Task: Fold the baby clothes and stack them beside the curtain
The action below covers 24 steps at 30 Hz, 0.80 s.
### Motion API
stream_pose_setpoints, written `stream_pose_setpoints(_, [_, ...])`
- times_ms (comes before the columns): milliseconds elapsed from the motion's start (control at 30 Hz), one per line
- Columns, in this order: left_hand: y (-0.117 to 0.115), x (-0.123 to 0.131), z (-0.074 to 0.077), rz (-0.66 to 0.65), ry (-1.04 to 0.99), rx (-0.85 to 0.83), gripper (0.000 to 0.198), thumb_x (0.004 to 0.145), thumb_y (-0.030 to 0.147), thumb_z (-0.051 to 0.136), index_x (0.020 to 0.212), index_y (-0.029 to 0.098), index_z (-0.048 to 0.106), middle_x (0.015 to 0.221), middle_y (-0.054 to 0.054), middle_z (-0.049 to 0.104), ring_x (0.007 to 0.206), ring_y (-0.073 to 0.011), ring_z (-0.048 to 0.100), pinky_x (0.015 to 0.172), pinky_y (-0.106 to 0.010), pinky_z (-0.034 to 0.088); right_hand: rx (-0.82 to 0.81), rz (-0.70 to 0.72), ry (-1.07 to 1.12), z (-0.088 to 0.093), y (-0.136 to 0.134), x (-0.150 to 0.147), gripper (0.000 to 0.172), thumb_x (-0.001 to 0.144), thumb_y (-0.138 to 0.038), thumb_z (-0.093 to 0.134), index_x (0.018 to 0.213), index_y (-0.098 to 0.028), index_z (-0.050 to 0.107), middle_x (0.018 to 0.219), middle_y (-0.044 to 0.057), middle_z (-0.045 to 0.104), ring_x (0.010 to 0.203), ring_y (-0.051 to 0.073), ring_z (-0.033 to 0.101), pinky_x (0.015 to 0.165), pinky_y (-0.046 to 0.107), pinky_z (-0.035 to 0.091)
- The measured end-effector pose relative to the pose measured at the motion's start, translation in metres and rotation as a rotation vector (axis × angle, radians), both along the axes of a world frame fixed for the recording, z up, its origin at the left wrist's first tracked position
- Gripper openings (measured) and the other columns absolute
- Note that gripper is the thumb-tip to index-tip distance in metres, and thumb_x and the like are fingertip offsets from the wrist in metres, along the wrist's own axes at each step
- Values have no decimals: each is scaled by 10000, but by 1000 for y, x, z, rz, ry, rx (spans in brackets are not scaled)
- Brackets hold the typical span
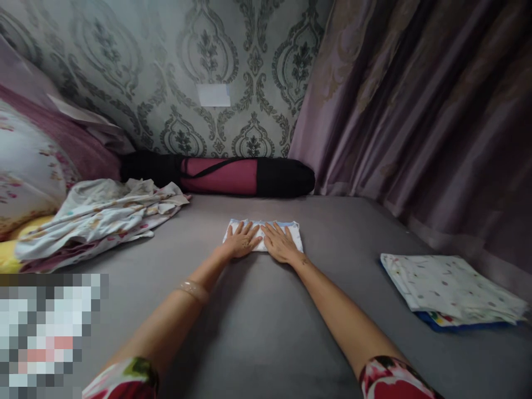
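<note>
A small folded white cloth (261, 247) with a pale blue strip along its far edge lies on the grey bed sheet (257, 332). Flat on its left half rests my left hand (243, 240), fingers spread and pointing away from me. My right hand (280, 242) presses down on the right half in the same way, fingers apart. The thumbs nearly meet over the middle of the cloth. Neither hand grips anything. Much of the cloth's printed surface is hidden under both palms.
At the right sits a folded patterned cloth stack (453, 282) with blue underneath. Crumpled printed cloths (112, 210) lie at the left beside a floral pillow (29, 160). A long black and maroon bag (224, 176) lies along the wall; a purple curtain (374, 111) hangs at the right.
</note>
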State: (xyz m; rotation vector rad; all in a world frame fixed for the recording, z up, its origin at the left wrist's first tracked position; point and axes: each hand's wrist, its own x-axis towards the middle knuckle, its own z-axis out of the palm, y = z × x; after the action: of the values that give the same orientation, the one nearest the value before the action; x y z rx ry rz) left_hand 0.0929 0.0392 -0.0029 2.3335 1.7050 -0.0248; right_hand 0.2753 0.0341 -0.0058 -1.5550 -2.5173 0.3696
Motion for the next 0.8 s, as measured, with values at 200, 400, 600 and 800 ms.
stream_pose_setpoints(200, [-5,9,12,-9,16,226,590,999,489,169,1488,221,362,1580,-90,290,1477,-293,178,1164,-590,107,1,-9,-4,11,4,-2,562,996,-354,214,1520,-173,302,1589,78,255,1481,256,132,1173,548,60])
stream_pose_setpoints(400, [-8,6,-8,11,27,247,578,1006,444,164,1507,206,326,1570,-97,311,1463,-288,227,1170,-559,137,104,-20,1,-5,-3,-9,546,1002,-348,228,1515,-182,317,1574,67,299,1467,223,191,1186,482,93])
stream_pose_setpoints(600, [-4,3,-6,25,0,152,575,1003,461,191,1508,216,316,1582,-101,277,1468,-298,205,1164,-569,149,60,-14,7,-7,-1,-7,551,1001,-367,223,1513,-187,323,1573,60,302,1466,229,195,1183,485,107])
stream_pose_setpoints(800, [-8,19,5,-2,-51,334,536,1002,370,211,1460,168,403,1548,-106,358,1463,-270,236,1184,-516,139,71,-36,16,8,2,-12,564,985,-295,213,1505,-106,326,1575,92,285,1476,222,157,1192,476,72])
